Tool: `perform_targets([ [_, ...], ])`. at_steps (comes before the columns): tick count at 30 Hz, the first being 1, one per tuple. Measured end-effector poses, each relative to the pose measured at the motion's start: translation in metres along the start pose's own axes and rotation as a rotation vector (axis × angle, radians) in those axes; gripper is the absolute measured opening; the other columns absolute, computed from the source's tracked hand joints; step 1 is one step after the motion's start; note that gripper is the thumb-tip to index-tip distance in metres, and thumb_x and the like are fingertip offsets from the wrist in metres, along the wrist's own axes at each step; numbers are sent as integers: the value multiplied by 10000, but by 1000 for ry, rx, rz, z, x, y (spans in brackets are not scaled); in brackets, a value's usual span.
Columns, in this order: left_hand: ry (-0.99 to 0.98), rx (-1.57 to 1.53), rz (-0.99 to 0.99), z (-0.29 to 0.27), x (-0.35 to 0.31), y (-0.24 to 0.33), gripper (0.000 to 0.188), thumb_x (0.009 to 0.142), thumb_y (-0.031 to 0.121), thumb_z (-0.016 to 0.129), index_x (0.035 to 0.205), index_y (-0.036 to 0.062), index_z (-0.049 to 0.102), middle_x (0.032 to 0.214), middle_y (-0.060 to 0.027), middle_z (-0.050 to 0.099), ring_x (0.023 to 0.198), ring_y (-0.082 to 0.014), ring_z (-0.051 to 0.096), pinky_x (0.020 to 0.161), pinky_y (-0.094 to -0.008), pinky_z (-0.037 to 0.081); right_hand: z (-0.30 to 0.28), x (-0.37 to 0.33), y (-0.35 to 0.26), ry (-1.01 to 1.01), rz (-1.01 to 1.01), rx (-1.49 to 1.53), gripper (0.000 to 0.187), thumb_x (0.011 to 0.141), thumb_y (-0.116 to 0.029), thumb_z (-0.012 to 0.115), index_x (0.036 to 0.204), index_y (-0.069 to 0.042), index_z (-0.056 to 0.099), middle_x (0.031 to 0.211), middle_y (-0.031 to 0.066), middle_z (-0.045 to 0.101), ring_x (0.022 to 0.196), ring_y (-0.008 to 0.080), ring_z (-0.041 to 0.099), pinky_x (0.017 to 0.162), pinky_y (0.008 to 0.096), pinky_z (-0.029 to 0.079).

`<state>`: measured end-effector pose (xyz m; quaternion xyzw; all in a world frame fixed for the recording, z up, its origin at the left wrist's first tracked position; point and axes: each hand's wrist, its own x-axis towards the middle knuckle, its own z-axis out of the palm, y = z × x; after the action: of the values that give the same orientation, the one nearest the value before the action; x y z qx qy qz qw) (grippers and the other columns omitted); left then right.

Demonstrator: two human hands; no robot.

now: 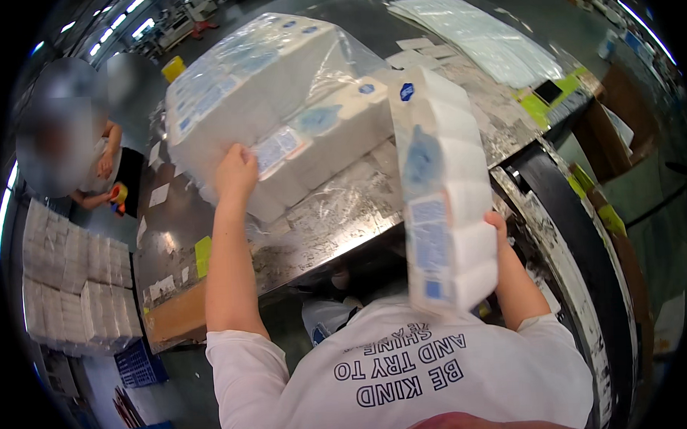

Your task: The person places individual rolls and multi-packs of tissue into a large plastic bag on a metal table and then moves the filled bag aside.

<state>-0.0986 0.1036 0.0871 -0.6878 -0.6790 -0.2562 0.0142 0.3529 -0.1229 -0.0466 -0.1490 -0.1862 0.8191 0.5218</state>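
Observation:
A long white pack of paper rolls (441, 196), with blue print and bulging sides, stands tilted in front of my chest. My right hand (497, 228) grips its right side low down; most of the fingers are hidden behind it. On the metal table, a clear plastic bag (345, 52) lies around several similar packs (255, 62). One more pack (326, 136) lies along their near side. My left hand (237, 170) is closed at the near left edge of the bag, its fingers curled on the film beside that pack's end.
Flat plastic bags (481, 39) lie stacked at the table's far right. Paper scraps stick to the worn tabletop (336, 207). A black conveyor belt (579, 244) runs along the right. Bagged packs (77, 277) are piled at left, near another person (99, 159). An open carton (613, 129) stands far right.

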Motion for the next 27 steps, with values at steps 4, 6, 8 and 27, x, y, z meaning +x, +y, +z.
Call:
perform_targets([
  [4,-105,-330,50,-31,13,15,208,899,221,543,967,57,651,795,-117,662,715,-251,622,667,-363,474,16,11,3,-134,187,31,671,868,-350,575,1409,-15,362,1383,172,481,1204,323,524,1010,475,441],
  [6,-67,-744,23,-68,11,47,175,910,170,548,952,45,662,779,-84,657,678,-173,582,641,-312,454,25,28,17,-147,238,38,657,882,-360,558,1407,-15,364,1379,173,485,1200,323,527,1007,476,443],
  [8,70,-981,59,-111,-1,74,156,919,129,554,956,33,671,743,-40,624,641,-119,533,612,-274,426,37,51,35,-158,277,54,644,896,-369,540,1406,-16,366,1375,174,488,1196,322,530,1004,477,444],
  [27,485,-621,312,-124,-107,73,200,776,0,666,964,48,620,713,-81,550,621,-229,535,593,-322,439,178,234,25,25,-20,-690,408,998,-274,491,1273,27,468,1013,139,670,926,235,648,787,334,530],
])
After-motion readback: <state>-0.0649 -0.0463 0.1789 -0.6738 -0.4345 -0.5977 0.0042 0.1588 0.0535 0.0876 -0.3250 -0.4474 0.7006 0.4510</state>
